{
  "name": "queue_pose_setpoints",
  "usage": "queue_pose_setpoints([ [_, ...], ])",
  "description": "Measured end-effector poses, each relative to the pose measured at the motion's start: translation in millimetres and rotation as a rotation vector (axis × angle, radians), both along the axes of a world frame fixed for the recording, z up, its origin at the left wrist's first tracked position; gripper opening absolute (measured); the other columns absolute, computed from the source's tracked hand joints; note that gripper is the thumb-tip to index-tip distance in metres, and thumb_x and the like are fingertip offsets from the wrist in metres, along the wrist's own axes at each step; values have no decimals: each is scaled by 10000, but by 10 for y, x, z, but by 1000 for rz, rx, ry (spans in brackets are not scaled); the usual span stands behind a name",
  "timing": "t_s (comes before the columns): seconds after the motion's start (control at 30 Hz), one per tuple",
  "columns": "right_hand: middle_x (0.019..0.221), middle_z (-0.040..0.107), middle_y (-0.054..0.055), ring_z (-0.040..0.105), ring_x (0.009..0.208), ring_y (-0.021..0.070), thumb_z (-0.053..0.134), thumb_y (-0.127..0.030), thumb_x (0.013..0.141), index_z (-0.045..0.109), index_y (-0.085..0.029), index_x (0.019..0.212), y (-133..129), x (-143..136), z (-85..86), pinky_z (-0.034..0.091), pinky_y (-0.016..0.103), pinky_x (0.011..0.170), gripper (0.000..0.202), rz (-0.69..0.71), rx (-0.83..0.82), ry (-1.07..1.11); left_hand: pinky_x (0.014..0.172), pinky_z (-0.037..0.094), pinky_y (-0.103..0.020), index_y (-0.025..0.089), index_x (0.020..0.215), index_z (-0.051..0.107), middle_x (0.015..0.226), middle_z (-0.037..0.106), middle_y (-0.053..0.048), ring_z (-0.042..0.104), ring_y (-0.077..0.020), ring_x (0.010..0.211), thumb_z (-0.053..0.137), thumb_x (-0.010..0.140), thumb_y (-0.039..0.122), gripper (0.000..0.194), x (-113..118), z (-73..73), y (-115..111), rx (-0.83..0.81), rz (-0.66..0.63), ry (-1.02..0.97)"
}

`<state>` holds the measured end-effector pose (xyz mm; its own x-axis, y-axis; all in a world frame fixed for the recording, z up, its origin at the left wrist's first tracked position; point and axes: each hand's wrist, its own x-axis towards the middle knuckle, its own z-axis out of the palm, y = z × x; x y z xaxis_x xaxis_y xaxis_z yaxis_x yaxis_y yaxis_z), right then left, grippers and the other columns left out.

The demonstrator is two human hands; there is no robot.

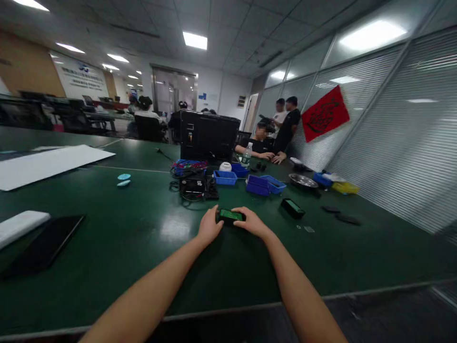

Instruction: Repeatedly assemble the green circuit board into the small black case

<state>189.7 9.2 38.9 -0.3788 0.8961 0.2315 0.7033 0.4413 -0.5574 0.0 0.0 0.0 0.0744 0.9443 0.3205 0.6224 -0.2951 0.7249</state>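
Note:
Between my two hands is a small black box-shaped device with a green circuit board (231, 215) showing on its upper face. My left hand (210, 226) grips its left end, thumb toward the near side. At the right end, my right hand (251, 221) is closed around it with fingers along the far edge. The device is at or just above the green tabletop; I cannot tell which. To the right lies a similar black device with a pale green screen (293, 207). A small ring and a clear flat piece (309, 229) are near it.
Beyond my hands are a black unit with tangled cables (194, 185), blue trays (225, 178), a baseball (225, 166), a water bottle (246, 155) and a monitor (210, 136). A metal bowl (302, 180) stands right. A black tablet-like slab (44, 243) lies left. A person sits across the table.

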Motion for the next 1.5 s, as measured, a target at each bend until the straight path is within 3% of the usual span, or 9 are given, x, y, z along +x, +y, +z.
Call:
queue_pose_setpoints([
  [0.23, 957, 522, 46, 519, 883, 178, 614, -385, 699, 573, -206, 1006, 70, 23, -106, 391, 275, 756, 358, -377, 171, -179, 891, 379, -282, 169, 1259, 369, 1082, 550, -71, 519, -171, 1011, 573, 696, 218, 601, -11, -16, 19, -30, -2, -41],
  [0.43, 962, 501, 52, 512, 842, 175, 571, -427, 732, 557, -212, 949, 64, -92, -141, 369, 252, 674, 306, -452, 244, -274, 888, 381, -291, 170, 1253, 378, 1076, 553, -72, 522, -175, 1006, 564, 702, 229, 584, -32, -16, 45, -19, 6, -32],
  [0.67, 886, 554, 63, 526, 761, 149, 396, -439, 828, 608, -179, 827, 153, 45, -123, 349, 235, 622, 335, -617, 57, -156, 899, 376, -295, 183, 1260, 375, 1088, 552, -66, 515, -179, 1024, 563, 714, 241, 580, -32, -19, 57, -34, 10, -8],
  [0.8, 888, 586, 87, 539, 788, 171, 339, -445, 843, 641, -165, 772, 205, 161, -119, 356, 243, 616, 417, -628, -30, -146, 890, 381, -293, 181, 1264, 370, 1095, 551, -68, 517, -178, 1020, 559, 717, 245, 583, -34, -23, 59, -37, 8, -13],
  [0.97, 1012, 584, 100, 530, 924, 214, 429, -535, 772, 538, -163, 1131, 163, 70, -118, 394, 277, 719, 528, -594, 29, -54, 884, 381, -287, 159, 1255, 381, 1079, 559, -71, 514, -178, 1017, 556, 709, 247, 580, -32, -33, 61, -17, 8, -16],
  [1.1, 1102, 545, 125, 512, 992, 240, 573, -455, 679, 493, -153, 1190, 133, -17, -131, 388, 306, 809, 599, -585, 60, -65, 889, 369, -290, 175, 1255, 380, 1073, 562, -69, 514, -178, 1020, 554, 709, 251, 578, -30, -33, 56, -3, 5, -9],
  [1.2, 1034, 584, 113, 555, 913, 219, 559, -408, 686, 504, -148, 1174, 179, 22, -158, 414, 295, 768, 555, -638, -17, 74, 894, 362, -292, 181, 1258, 376, 1084, 558, -69, 514, -180, 1025, 548, 714, 256, 575, -30, -29, 52, -14, 1, -14],
  [1.33, 850, 635, 81, 590, 721, 183, 479, -456, 729, 574, -137, 1059, 270, 141, -214, 436, 262, 617, 469, -701, -173, 298, 896, 361, -289, 186, 1263, 369, 1092, 554, -65, 510, -180, 1031, 540, 719, 266, 575, -31, -13, 42, -31, -3, -21],
  [1.5, 867, 643, 67, 586, 768, 187, 466, -471, 730, 638, -182, 886, 272, 223, -199, 412, 252, 620, 371, -670, -155, 148, 901, 362, -284, 186, 1260, 373, 1097, 552, -62, 502, -180, 1040, 541, 718, 256, 571, -32, 21, 24, -46, -2, -12],
])
